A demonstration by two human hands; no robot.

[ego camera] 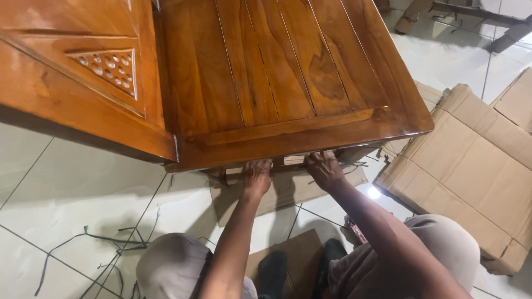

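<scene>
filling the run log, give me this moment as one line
left hand: under wooden table edge, on cardboard wrap | right hand: same, beside it | floor: plastic straps, cardboard boxes

glossy brown wooden table [288,72], slatted top, level, above cardboard [288,191]
</scene>
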